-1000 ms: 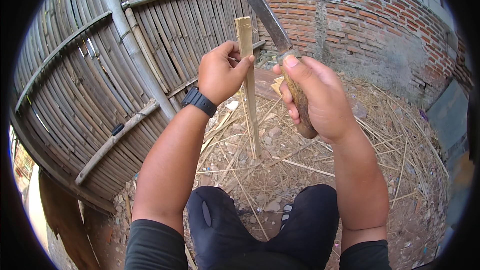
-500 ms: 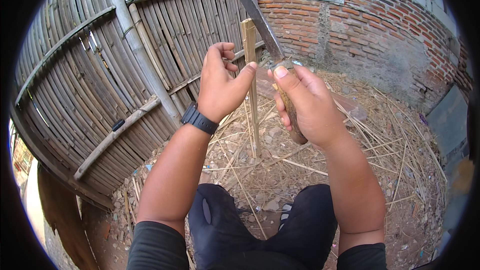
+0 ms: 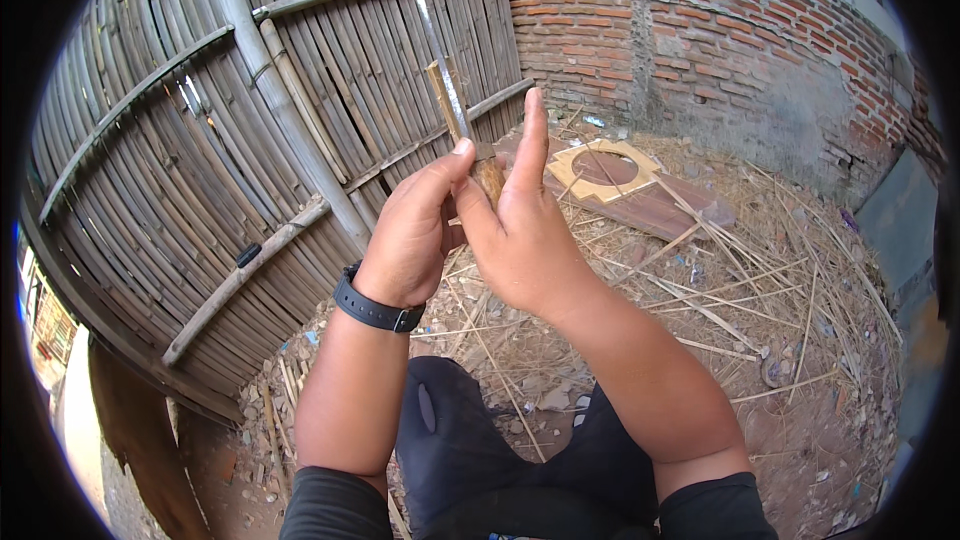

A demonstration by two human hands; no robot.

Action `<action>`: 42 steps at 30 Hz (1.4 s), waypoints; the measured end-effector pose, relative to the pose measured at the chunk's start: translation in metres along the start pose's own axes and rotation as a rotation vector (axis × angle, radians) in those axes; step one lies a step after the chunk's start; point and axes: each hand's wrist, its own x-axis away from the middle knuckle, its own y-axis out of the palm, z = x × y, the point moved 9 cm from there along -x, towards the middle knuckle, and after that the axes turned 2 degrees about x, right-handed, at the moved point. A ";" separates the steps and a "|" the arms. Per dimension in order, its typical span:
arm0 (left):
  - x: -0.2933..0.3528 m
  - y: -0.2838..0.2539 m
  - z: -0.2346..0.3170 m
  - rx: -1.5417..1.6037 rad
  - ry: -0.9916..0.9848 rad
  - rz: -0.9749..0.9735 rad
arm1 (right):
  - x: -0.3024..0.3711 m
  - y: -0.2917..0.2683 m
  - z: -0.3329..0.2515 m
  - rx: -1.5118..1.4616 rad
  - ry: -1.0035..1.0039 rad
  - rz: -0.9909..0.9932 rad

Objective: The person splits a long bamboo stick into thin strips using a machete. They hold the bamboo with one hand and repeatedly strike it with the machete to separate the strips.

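From left: left hand (image 3: pixel 405 230), grip hidden, impossible to tell; wooden strip (image 3: pixel 439 90), tilted close alongside upward-pointing machete (image 3: pixel 452 97); right hand (image 3: pixel 530 250), next to left, clasped around its handle, likely for clearance from the edge.

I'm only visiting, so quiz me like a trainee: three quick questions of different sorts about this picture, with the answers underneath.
1. Which hand has the black strapped wristwatch on its wrist?
2. True or false: the slim metal-bladed knife with a brown wooden handle has its tip pointing toward the lap.
3. The hole in the flat, pale yellow board is: A) square; B) round; C) triangular.

Key:
1. The left hand.
2. False; the tip points up and away.
3. B.
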 end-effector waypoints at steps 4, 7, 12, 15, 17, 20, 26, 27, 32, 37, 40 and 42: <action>0.005 0.004 0.004 -0.115 -0.005 -0.091 | 0.004 0.009 0.005 0.005 0.035 -0.031; 0.013 -0.003 0.008 -0.247 -0.038 -0.054 | -0.001 0.002 0.034 -0.155 0.000 -0.030; 0.021 -0.016 0.018 -0.272 -0.005 -0.065 | -0.032 -0.017 0.128 -0.148 0.148 0.152; 0.035 -0.018 0.030 -0.267 -0.012 -0.089 | -0.041 0.032 0.141 0.256 -0.061 0.019; 0.039 -0.024 0.024 -0.254 -0.051 -0.150 | -0.046 0.051 0.153 0.129 -0.048 -0.094; 0.049 -0.037 0.025 -0.274 -0.081 -0.137 | -0.045 0.069 0.144 0.008 0.067 -0.156; 0.060 -0.047 0.024 -0.262 -0.008 -0.020 | -0.035 0.049 0.144 0.162 0.018 0.140; 0.061 -0.045 0.026 -0.288 0.041 0.018 | -0.035 0.046 0.142 0.215 -0.018 0.205; 0.061 -0.035 0.029 -0.369 0.102 0.038 | -0.029 0.034 0.137 0.253 -0.025 0.241; 0.062 -0.035 0.035 -0.445 0.113 0.046 | -0.029 0.031 0.136 0.300 -0.018 0.220; 0.062 -0.039 0.035 -0.454 0.103 0.056 | -0.028 0.032 0.137 0.316 0.012 0.176; 0.062 -0.039 0.035 -0.453 0.114 0.056 | -0.028 0.034 0.137 0.332 -0.009 0.179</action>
